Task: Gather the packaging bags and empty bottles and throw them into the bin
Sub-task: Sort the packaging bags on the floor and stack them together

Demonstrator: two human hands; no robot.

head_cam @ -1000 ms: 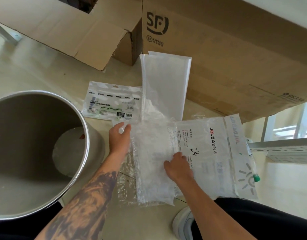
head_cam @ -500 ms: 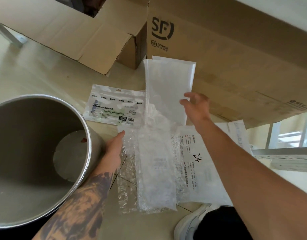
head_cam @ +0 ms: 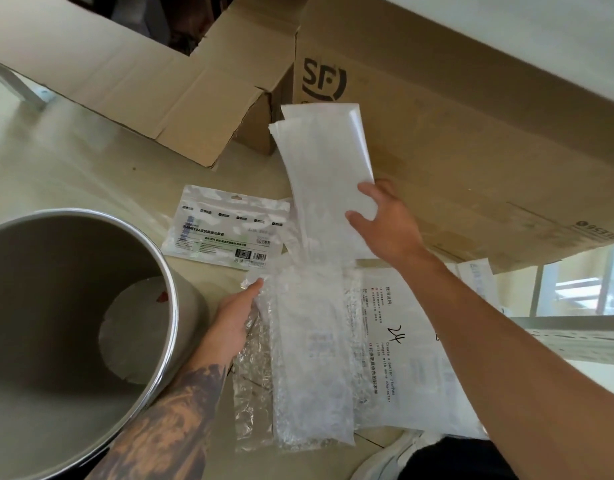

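A steel bin [head_cam: 175,317] stands at the left with a white bag lying in its bottom. My left hand [head_cam: 234,322] holds the top left corner of a bubble-wrap bag [head_cam: 312,368] that lies on the floor on top of a crinkled clear bag [head_cam: 251,393]. My right hand [head_cam: 388,220] grips the lower end of a long white translucent bag [head_cam: 326,157], which is tilted and leans toward the big box. A white printed bag marked "24" [head_cam: 412,362] lies under my right forearm. A small printed pouch [head_cam: 229,226] lies flat between the bin and the long bag.
A large SF cardboard box [head_cam: 471,140] lies along the back right. An open cardboard box [head_cam: 153,81] sits at the back left with its flaps spread. A metal rack [head_cam: 575,341] is at the right. My shoe [head_cam: 385,459] shows at the bottom.
My right hand left the bubble-wrap bag, reached up and took hold of the long white bag, which now tilts leftward. My left hand stays on the bubble-wrap corner.
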